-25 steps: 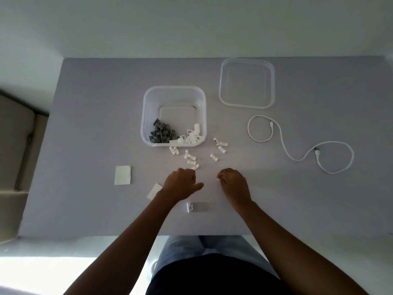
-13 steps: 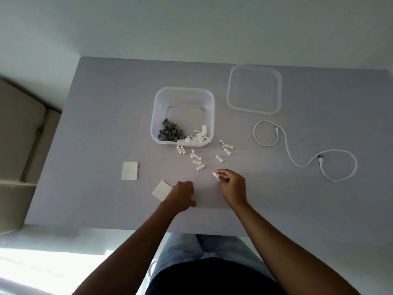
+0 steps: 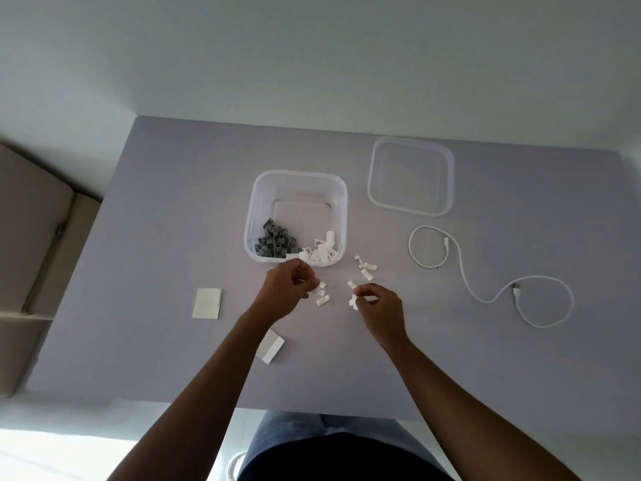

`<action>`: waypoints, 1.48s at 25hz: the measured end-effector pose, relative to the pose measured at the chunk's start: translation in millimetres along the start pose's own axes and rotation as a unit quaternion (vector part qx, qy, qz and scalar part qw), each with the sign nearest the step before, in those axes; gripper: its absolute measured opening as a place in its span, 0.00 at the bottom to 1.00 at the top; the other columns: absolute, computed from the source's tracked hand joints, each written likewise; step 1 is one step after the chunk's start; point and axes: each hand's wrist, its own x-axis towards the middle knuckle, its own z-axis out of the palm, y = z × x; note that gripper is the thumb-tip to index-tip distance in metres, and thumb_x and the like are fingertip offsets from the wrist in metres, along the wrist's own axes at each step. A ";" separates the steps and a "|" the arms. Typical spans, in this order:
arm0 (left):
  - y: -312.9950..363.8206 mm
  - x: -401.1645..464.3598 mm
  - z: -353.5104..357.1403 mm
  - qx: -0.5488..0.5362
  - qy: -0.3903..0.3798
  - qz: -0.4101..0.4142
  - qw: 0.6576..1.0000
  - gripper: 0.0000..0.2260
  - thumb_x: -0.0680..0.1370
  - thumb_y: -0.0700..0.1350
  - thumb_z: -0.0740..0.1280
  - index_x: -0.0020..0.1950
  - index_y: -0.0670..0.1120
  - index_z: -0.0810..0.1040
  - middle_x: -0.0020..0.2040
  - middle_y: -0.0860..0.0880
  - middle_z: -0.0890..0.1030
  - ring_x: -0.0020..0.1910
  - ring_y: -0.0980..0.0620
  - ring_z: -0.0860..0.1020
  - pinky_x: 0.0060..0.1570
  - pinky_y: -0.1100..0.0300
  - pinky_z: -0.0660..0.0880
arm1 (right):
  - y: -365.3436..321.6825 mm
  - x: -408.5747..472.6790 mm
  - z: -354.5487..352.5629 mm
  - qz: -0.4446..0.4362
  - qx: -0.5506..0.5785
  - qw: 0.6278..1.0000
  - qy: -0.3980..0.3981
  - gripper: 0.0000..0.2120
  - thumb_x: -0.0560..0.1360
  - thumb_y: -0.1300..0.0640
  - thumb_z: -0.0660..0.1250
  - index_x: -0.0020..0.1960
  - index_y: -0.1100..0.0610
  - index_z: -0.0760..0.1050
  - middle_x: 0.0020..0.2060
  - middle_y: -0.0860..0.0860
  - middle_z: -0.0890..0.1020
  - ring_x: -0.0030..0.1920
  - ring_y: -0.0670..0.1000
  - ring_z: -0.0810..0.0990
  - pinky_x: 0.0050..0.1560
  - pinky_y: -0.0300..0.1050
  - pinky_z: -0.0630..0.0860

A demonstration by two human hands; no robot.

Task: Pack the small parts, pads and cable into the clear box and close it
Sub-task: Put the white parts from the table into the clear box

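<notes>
The clear box (image 3: 258, 189) stands open mid-table, holding a heap of grey clips (image 3: 274, 241) and white clips (image 3: 321, 251). Several loose white clips (image 3: 365, 269) lie on the table just in front of it. My left hand (image 3: 286, 291) is pinched on small white clips beside more of them (image 3: 322, 296). My right hand (image 3: 378, 305) pinches a white clip (image 3: 353, 301) at its fingertips. One white pad (image 3: 207, 303) lies to the left, and another pad (image 3: 271, 346) is partly under my left forearm. The white cable (image 3: 485, 276) snakes at the right.
The clear lid (image 3: 411, 175) lies upturned behind the cable, right of the box. The grey table (image 3: 156, 237) ends close to my body at the front and at a beige cabinet (image 3: 31, 237) on the left.
My left hand has moved forward from the near pad to the loose clips in front of the box. My right hand has shifted a little and still pinches a white clip.
</notes>
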 end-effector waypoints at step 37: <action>4.5 109.2 -3.8 0.149 0.043 0.023 0.988 0.07 0.73 0.36 0.73 0.50 0.40 0.82 0.46 0.45 0.84 0.44 0.52 0.81 0.50 0.63 0.77 | -95.6 122.8 26.2 -0.213 -0.331 0.894 -0.216 0.14 0.76 0.67 0.65 0.58 0.54 0.82 0.54 0.56 0.83 0.49 0.55 0.83 0.52 0.48 0.79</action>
